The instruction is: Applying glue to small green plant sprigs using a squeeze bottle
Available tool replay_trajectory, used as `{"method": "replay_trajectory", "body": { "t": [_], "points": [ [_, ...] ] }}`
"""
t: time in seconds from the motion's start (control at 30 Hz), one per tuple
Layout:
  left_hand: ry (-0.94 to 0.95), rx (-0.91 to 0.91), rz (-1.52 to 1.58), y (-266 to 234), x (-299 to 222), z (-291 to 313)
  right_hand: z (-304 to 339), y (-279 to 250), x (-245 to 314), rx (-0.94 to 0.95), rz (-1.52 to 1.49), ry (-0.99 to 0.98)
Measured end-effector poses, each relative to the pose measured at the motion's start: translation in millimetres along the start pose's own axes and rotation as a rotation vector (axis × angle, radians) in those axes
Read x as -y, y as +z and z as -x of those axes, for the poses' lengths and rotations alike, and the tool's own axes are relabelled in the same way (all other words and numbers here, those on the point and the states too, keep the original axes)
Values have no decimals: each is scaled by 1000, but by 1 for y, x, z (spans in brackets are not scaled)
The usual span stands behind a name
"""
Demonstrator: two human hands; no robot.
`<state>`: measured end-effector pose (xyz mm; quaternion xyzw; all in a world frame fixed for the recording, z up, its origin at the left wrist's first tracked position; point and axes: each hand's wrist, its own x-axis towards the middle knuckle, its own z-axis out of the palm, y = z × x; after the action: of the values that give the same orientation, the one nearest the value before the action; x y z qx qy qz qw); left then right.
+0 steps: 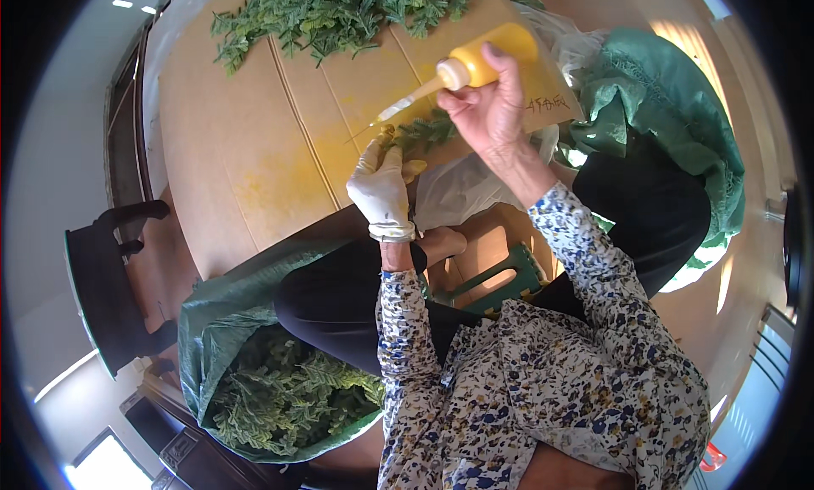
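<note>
My left hand (381,189), in a white glove with yellow stains on the fingertips, is closed around the end of a green artificial pine sprig (431,130). The sprig's needles stretch to the right, over the cardboard's near edge. In my bare right hand (496,113) a yellow squeeze bottle (511,49) lies tilted, its long nozzle (409,100) aimed down to the left. The nozzle tip is close to my left fingertips; whether it touches the stem I cannot tell. A thin dark wire or stem shows just left of the tip.
Under my hands lies a large cardboard sheet (246,134) with yellow smears. More pine sprigs (348,11) are heaped at its far edge. At lower left a green sack (203,320) holds several sprigs (288,397). Another green sack (678,91) sits at right, and a green stool (500,278) stands below.
</note>
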<state>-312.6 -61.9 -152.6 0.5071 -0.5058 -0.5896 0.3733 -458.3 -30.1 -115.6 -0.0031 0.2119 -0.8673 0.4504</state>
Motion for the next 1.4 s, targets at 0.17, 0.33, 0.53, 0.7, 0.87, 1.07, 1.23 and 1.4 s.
{"method": "replay_trajectory", "body": {
  "t": [0.17, 0.33, 0.53, 0.7, 0.87, 1.07, 1.23, 1.4],
  "points": [
    [3, -77, -2, 9, 0, 5, -18, -37, -31, 52, 29, 14],
    [1, -137, -36, 11, 0, 12, -26, -41, -38, 27, 30, -33],
    [486, -459, -387, 18, -10, 24, -25, -45, -45, 62, 88, -58],
    [564, -446, -504, 30, 9, 10, -21, -46, -44, 72, 115, -44],
    [475, -345, -649, 24, 17, 13, -22, -49, -45, 66, 86, -32],
    [495, -218, -734, 17, 24, 13, -23, -52, -42, 108, 118, -27],
    [514, -245, -765, 17, 24, 13, -15, -37, -20, 8, 38, -36],
    [530, -262, -757, 13, 27, 13, 11, -29, 29, -38, 216, -152]
  ]
}}
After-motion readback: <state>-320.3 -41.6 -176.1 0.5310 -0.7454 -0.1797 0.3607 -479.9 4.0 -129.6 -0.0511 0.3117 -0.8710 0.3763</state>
